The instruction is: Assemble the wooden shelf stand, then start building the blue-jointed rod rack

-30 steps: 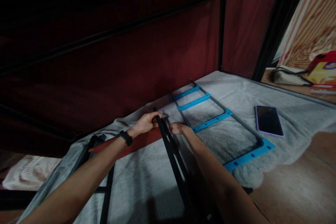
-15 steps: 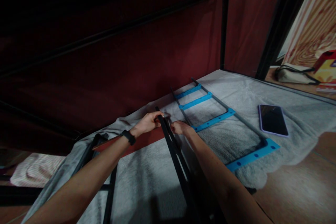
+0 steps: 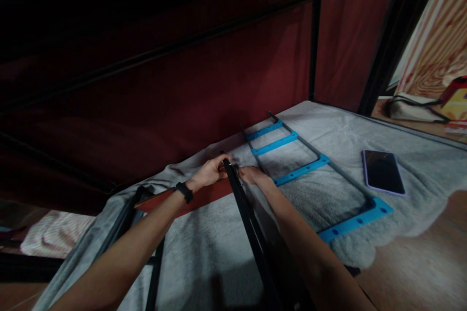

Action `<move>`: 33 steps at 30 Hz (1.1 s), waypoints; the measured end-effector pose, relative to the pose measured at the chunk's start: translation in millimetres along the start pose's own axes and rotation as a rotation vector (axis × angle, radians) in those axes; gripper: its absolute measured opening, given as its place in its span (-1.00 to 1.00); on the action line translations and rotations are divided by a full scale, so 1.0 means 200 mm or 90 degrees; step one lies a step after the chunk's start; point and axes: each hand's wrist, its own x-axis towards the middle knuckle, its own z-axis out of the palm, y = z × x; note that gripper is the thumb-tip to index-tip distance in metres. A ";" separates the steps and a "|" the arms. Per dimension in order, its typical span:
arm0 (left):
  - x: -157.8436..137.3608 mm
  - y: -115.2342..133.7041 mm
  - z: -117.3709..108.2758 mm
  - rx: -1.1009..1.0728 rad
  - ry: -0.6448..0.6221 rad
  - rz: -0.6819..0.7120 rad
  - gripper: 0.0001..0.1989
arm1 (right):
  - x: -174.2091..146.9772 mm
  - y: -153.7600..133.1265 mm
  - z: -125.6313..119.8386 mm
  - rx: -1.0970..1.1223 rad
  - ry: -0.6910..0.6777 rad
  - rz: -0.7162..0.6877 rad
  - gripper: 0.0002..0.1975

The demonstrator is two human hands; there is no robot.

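Note:
A long black bar (image 3: 245, 214), part of a dark frame, runs from the bottom of the view up to both hands. My left hand (image 3: 210, 171), with a black band on the wrist, is closed around the bar's far end. Close on the other side, my right hand (image 3: 250, 174) has its fingers curled at the same end; what they pinch is too small and dark to make out. A reddish-brown board (image 3: 215, 192) reaches from the left to the bar, below my left hand.
A blue and grey ladder-like rack (image 3: 299, 173) lies on the grey cloth (image 3: 204, 243) to the right. Further right is a phone (image 3: 384, 172) in a purple case. A dark red panel (image 3: 204, 87) rises behind. More black frame parts (image 3: 120, 221) lie on the left.
The view has shifted slightly, so everything sits a little lower and further right. The black bar looks turned, its parallel rails now closer together. Both hands stay at its far end.

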 end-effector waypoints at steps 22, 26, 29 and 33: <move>-0.16 0.09 0.10 0.476 0.090 -0.194 -0.56 | 0.03 -0.19 -0.05 0.397 0.193 -0.036 -0.49; -0.16 0.09 0.09 0.471 0.085 -0.204 -0.57 | 0.03 -0.17 -0.05 0.422 0.167 -0.020 -0.47; -0.15 0.09 0.09 0.454 0.079 -0.210 -0.58 | 0.01 -0.14 -0.08 0.465 0.082 -0.036 -0.58; -0.15 0.10 0.09 0.439 0.091 -0.220 -0.56 | -0.02 -0.12 -0.13 0.448 0.027 -0.092 -0.69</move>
